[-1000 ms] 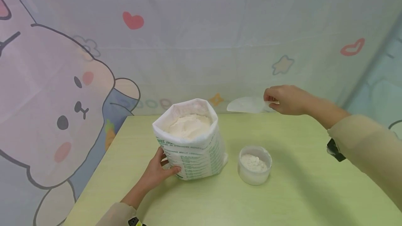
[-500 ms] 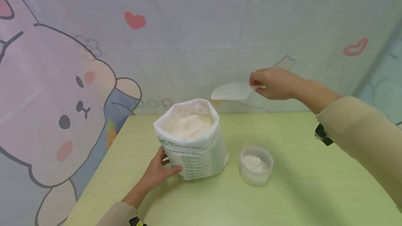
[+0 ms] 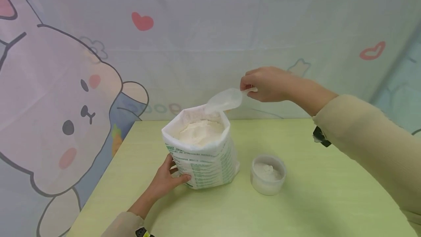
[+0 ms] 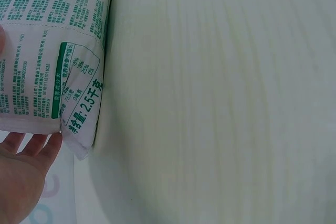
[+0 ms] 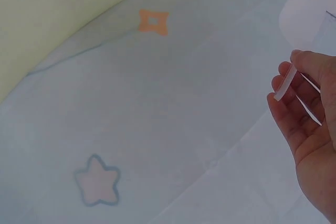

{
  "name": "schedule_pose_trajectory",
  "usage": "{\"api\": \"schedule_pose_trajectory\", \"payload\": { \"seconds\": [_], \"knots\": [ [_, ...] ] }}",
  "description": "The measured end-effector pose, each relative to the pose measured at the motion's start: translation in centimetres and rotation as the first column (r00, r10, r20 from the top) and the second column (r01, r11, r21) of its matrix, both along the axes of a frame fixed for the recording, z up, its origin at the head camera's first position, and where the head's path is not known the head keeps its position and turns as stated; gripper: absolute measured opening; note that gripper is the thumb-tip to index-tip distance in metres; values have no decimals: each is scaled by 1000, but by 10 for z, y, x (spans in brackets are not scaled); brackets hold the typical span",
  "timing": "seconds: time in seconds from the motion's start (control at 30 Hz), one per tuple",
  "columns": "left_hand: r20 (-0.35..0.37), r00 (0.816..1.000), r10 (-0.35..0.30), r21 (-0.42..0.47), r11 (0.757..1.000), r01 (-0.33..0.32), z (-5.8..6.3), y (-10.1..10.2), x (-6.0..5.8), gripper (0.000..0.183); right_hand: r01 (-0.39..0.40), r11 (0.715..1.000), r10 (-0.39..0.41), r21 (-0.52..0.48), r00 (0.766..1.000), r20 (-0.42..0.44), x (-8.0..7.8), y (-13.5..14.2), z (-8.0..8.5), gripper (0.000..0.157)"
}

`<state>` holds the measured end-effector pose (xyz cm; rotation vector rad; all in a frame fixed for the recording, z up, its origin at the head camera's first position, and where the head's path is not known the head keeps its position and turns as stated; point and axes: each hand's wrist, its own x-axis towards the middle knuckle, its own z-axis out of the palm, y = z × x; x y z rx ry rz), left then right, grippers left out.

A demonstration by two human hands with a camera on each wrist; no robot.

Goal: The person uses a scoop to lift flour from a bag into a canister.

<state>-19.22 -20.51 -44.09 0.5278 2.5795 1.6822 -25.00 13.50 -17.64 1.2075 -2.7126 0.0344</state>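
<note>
An open white flour bag [image 3: 210, 169] with green print stands on the table, pale powder [image 3: 200, 132] heaped inside. At its lower left side, my left hand [image 3: 166, 178] steadies it, the thumb across the front and the fingers around the side. In the left wrist view, fingertips reach the edge of the printed bag [image 4: 31, 77]. My right hand [image 3: 266, 83] pinches the handle of a translucent white scoop [image 3: 227, 100], whose tip overlaps the bag's back right rim. The right wrist view shows the scoop's bowl [image 5: 302, 22] beyond the hand [image 5: 310, 108].
Right of the bag stands a round translucent tub [image 3: 268, 185] holding white powder. A pale green table [image 3: 312, 149] lies beneath, its far edge meeting a hanging cloth [image 3: 210, 46] printed with a cartoon rabbit, hearts and stars.
My right hand has moved left and up with the scoop, from over the table's back edge to the bag's rim; the scoop now tips downward. The left hand and bag stay put.
</note>
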Motion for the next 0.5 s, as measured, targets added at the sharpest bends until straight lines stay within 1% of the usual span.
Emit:
{"api": "schedule_pose_trajectory", "payload": {
  "seconds": [0.07,0.23,0.27,0.33,0.47,0.5],
  "knots": [
    [0,1000,-1,4,1000,1,3,2,2,72,-8,999,8,31,1000,-4,1,-7,2,12],
    [17,1000,-7,-3,1000,7,21,7,13,70,8,992,-7,128,1000,-11,4,-26,8,8],
    [15,1000,-5,-8,1000,5,20,7,12,71,18,988,-17,151,1000,-7,6,-31,9,6],
    [19,1000,3,-10,1000,-2,13,5,9,72,37,981,-37,190,999,-1,8,-38,11,5],
    [6,1000,17,-5,1000,-17,-4,1,0,73,70,963,-69,259,998,-13,13,-51,12,9],
    [6,1000,17,-5,1000,-17,-3,1,0,73,75,960,-73,270,997,-20,14,-54,12,10]
  ]
}}
